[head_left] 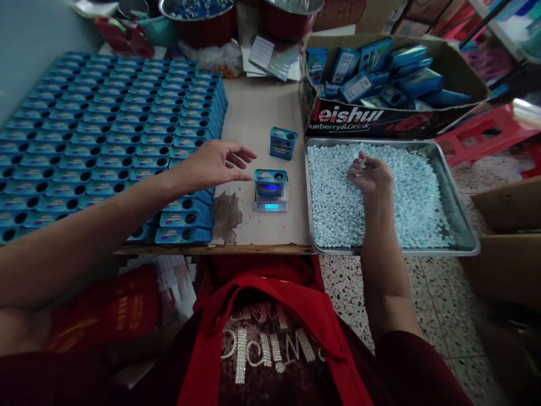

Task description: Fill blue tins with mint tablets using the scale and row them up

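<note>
My left hand [222, 160] is open, fingers stretched toward a small blue candy box [270, 176] and just beside it. That box stands upright on a small digital scale [271, 206] with a lit display; a dark round hole shows in its top. Behind it a second blue box [283, 144] stands on the table. Over the metal tray [467, 239] my right hand [371, 173] is closed, palm turned up, with a few pale candies showing at its curled fingers. Small pale blue candies [338, 208] cover the tray's bottom.
Rows of blue boxes [105, 118] fill the left of the table. Behind the tray stands a cardboard carton [380, 124] of blue packs. Metal bowls [203, 28] are at the back. A red stool [490, 132] stands right, with cardboard boxes [502, 265] nearer.
</note>
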Demonstrator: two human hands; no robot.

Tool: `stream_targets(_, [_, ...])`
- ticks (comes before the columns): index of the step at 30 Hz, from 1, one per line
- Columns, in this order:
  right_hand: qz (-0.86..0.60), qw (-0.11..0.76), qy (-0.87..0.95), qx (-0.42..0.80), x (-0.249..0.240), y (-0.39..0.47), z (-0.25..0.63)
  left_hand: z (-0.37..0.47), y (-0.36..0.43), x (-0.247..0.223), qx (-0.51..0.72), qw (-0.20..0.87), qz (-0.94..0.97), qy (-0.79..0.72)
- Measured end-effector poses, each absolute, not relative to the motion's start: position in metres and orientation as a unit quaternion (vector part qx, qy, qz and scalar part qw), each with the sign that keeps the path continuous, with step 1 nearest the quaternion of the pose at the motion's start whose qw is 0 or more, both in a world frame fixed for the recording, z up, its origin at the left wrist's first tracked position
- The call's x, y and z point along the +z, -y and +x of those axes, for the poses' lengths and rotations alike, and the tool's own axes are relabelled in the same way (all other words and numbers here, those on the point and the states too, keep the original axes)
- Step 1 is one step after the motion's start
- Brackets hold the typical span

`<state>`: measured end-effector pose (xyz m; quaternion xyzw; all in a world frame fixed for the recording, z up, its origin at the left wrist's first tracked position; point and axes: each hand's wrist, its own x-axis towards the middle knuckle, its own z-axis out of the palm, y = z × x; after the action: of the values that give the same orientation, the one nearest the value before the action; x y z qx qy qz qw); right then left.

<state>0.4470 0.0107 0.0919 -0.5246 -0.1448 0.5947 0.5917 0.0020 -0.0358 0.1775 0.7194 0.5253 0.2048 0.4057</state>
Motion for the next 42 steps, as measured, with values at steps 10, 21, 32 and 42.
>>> stream_targets(10, [-0.538,0.541,0.288,0.579,0.096,0.002,0.420,0.013,0.031,0.161,0.190,0.395,0.737,-0.515])
stream_targets(21, [-0.579,0.466,0.505,0.439,0.085,0.008,0.407,0.039,0.020,0.104,0.197,0.391,0.731,-0.524])
stream_targets(32, [-0.529,0.494,0.289,0.627,0.098,0.016,0.372,0.113,-0.008,0.144,0.257,0.161,0.890,-0.341])
stream_targets(42, [-0.384,0.506,0.070,0.769,0.084,0.024,0.358,0.142,-0.036,0.125,0.269,0.208,0.855,-0.393])
